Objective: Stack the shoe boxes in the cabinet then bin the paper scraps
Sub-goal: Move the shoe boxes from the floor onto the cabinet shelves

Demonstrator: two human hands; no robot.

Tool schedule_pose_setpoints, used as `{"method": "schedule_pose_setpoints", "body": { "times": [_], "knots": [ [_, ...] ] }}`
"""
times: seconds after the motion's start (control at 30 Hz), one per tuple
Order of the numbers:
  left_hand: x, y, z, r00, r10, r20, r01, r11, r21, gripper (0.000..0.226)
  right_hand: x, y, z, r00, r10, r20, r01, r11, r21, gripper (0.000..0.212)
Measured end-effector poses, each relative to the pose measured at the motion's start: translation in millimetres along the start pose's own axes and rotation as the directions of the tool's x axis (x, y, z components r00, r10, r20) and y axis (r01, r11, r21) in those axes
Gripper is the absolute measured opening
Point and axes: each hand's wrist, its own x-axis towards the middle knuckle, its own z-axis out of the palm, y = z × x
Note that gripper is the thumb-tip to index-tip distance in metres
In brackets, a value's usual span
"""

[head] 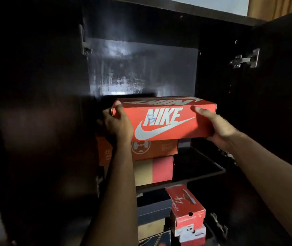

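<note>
An orange Nike shoe box (166,119) with a white logo sits at the top of a stack inside the dark cabinet (141,68). My left hand (117,124) grips its left end, thumb over the top edge. My right hand (216,125) holds its right end, thumb on the front face. Under it lie an orange box (155,149) and a red and tan box (154,170), both on the upper shelf (203,172). No paper scraps are in view.
Below the shelf stand more boxes: a dark blue one (153,205), a red one (186,208) on its end, and others beneath. The cabinet doors are swung wide at left (35,121) and right (280,86). The shelf has bare room right of the stack.
</note>
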Motion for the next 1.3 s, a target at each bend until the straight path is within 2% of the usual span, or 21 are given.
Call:
{"method": "schedule_pose_setpoints", "body": {
  "times": [0.07,0.1,0.13,0.2,0.23,0.3,0.37,0.43,0.53,0.63,0.8,0.93,1.1,1.23,1.3],
  "knots": [
    [-9,5,-2,0.959,0.234,-0.162,-0.230,0.972,0.046,0.041,13,8,4,0.999,-0.016,-0.031,0.016,1.000,-0.023,0.077],
    [-17,9,-1,0.901,0.379,-0.211,-0.378,0.925,0.049,0.038,20,13,5,0.998,-0.025,-0.062,0.023,0.999,-0.027,0.088],
    [-27,14,3,0.837,0.510,-0.200,-0.513,0.857,0.040,0.034,23,15,8,0.995,-0.032,-0.093,0.030,0.999,-0.019,0.096],
    [-42,22,19,0.743,0.670,-0.005,-0.668,0.742,0.059,0.028,33,19,14,0.991,-0.054,-0.121,0.054,0.999,0.000,0.097],
    [-45,24,26,0.729,0.670,0.141,-0.684,0.719,0.122,0.028,35,20,19,0.991,-0.054,-0.126,0.054,0.999,-0.002,0.097],
    [-42,23,39,0.754,0.544,0.369,-0.653,0.681,0.330,0.035,43,23,28,0.990,-0.034,-0.139,0.025,0.998,-0.063,0.093],
    [-32,19,46,0.796,0.389,0.463,-0.592,0.661,0.462,0.039,53,29,39,0.987,-0.026,-0.159,-0.003,0.985,-0.175,0.088],
    [-21,19,47,0.828,0.325,0.458,-0.544,0.666,0.511,0.040,63,36,53,0.970,-0.047,-0.239,-0.021,0.962,-0.273,0.095],
    [-4,15,46,0.864,0.303,0.402,-0.490,0.691,0.532,0.040,70,37,78,0.954,-0.088,-0.288,-0.022,0.934,-0.357,0.084],
    [17,4,48,0.871,0.300,0.390,-0.476,0.712,0.516,0.041,73,41,98,0.938,-0.114,-0.328,-0.038,0.905,-0.424,0.080],
    [29,0,57,0.882,0.299,0.364,-0.454,0.747,0.485,0.036,71,44,105,0.956,-0.095,-0.278,-0.061,0.862,-0.504,0.073],
    [19,2,60,0.881,0.386,0.275,-0.463,0.825,0.323,0.030,56,37,90,0.961,-0.152,-0.229,0.002,0.838,-0.545,0.070],
    [-49,9,64,0.817,0.501,0.286,-0.524,0.852,0.006,0.028,8,22,41,0.928,-0.333,-0.170,0.168,0.779,-0.604,0.057],
    [-135,-11,69,0.721,0.555,0.414,-0.516,0.830,-0.214,0.026,-55,27,-27,0.890,-0.443,-0.110,0.294,0.741,-0.603,0.035],
    [-178,-28,69,0.665,0.567,0.487,-0.511,0.820,-0.257,0.024,-88,36,-60,0.874,-0.475,-0.102,0.314,0.713,-0.627,0.029]
  ]
}}
